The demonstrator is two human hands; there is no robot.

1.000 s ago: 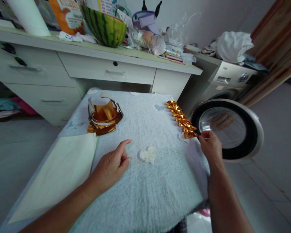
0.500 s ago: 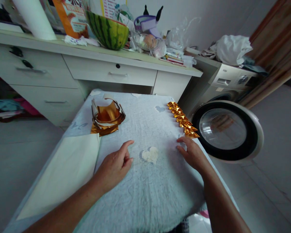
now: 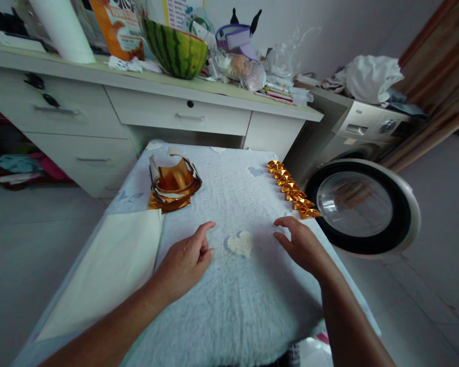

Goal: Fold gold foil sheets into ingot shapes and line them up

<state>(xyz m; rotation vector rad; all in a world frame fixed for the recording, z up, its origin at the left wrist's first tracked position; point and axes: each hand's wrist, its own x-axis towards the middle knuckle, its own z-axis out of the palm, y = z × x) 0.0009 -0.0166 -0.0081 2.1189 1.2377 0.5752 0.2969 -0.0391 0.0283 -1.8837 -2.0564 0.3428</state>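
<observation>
Holding nothing, your left hand (image 3: 185,263) is at the middle of the cloth-covered surface (image 3: 229,300), its thumb and index finger parted. Your right hand (image 3: 303,245), also empty, keeps thumb and index finger spread, near the closest end of the folded gold foil pieces (image 3: 290,187), which line the surface's right edge. The curled gold foil sheets (image 3: 174,178) sit at the far left, beyond the pale flat sheet (image 3: 107,270).
</observation>
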